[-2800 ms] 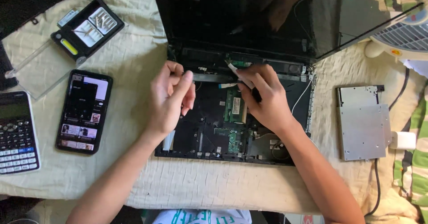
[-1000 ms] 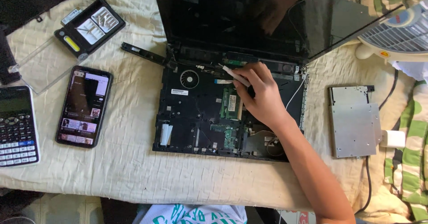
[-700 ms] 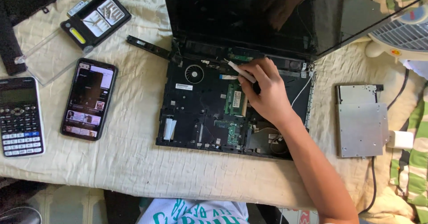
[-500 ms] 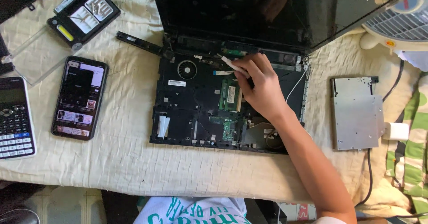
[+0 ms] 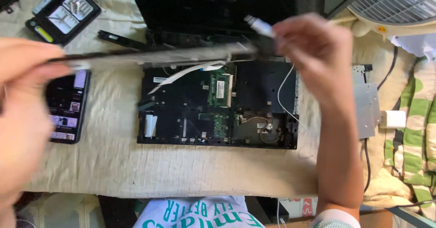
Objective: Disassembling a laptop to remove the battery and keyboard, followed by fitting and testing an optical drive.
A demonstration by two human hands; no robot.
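An opened black laptop base (image 5: 190, 119) lies on the cloth with its green circuit board exposed, its dark screen (image 5: 218, 5) standing behind it. My left hand (image 5: 22, 119), blurred at the left, grips one end of a long flat dark panel (image 5: 159, 57) held level above the base. A white ribbon cable (image 5: 181, 72) trails from the panel down toward the base. My right hand (image 5: 313, 51) is raised at the panel's other end and pinches a thin white tool (image 5: 261, 27). Whether it also touches the panel is unclear.
A phone (image 5: 68, 110) lies left of the laptop, a black tray of small parts (image 5: 63, 12) and a loose black strip (image 5: 120, 39) at the back left. A grey drive unit (image 5: 368, 110), white charger (image 5: 393, 119), fan (image 5: 395, 1) and green striped cloth (image 5: 418, 132) are at the right.
My left hand has come back into view holding the long panel, which is now lifted above the laptop base. My right hand has risen from the base's rear edge with the white tool.
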